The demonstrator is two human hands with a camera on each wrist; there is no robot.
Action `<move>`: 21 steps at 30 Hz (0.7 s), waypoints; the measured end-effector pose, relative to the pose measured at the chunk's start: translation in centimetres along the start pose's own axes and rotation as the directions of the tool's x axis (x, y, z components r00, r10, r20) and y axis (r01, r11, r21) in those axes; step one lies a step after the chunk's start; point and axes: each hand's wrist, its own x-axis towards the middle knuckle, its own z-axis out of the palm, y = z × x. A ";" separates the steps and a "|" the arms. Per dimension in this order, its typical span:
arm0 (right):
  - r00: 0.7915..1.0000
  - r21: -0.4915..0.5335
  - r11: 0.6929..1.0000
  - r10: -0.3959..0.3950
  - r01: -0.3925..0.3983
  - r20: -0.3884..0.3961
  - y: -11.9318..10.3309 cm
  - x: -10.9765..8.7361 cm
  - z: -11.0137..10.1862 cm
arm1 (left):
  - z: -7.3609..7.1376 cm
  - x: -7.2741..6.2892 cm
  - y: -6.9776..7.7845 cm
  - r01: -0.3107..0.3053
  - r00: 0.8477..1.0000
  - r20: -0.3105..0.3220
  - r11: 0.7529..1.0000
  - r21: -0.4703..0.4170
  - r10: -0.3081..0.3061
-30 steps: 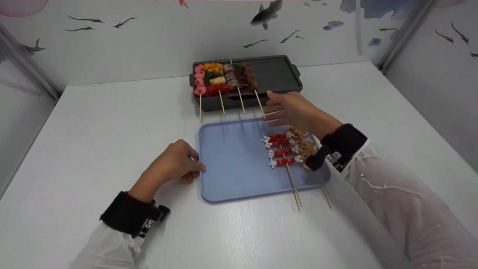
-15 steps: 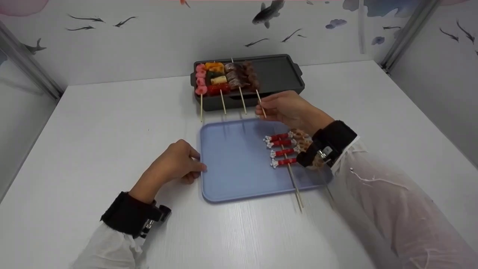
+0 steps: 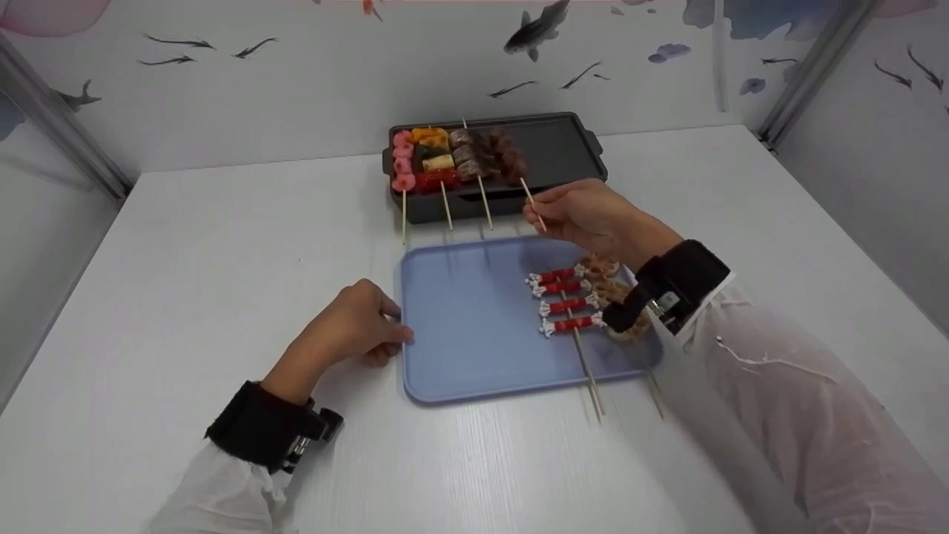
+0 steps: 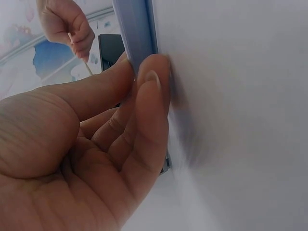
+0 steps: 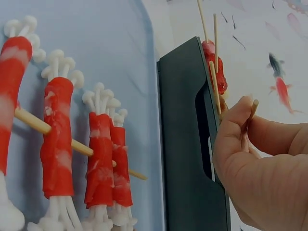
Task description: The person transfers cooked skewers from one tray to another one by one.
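Since the last frame, your right hand (image 3: 593, 215) has shifted slightly right with the dark-brown skewer (image 3: 508, 157), away from the skewer beside it. Right fingers clamped on its stick; food end over the grill (image 3: 561, 150), can't tell if touching. Left hand (image 3: 359, 319): thumb and fingers pinch the left rim of the blue tray (image 3: 474, 326) on the worktop (image 3: 185, 297). Red rolls (image 3: 571, 305) on the tray's right side.

On the bench (image 3: 185, 282), tray (image 3: 467, 319) before grill (image 3: 556, 152). In the grill's left part, four skewers (image 3: 464, 154) side by side, the rightmost skewer (image 3: 511, 157) with stick between right fingers (image 3: 557, 200). On the tray's right side, roll skewer (image 3: 569, 305) left of another skewer (image 3: 608, 289). At the tray's left rim, left fingers (image 3: 390, 331).
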 end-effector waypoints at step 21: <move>0.995 -0.146 0.989 -0.018 0.033 0.101 2.0 -6.3 0.8 | 0.1 0.1 -0.2 -0.017 1.000 -0.004 1.000 -0.005 0.017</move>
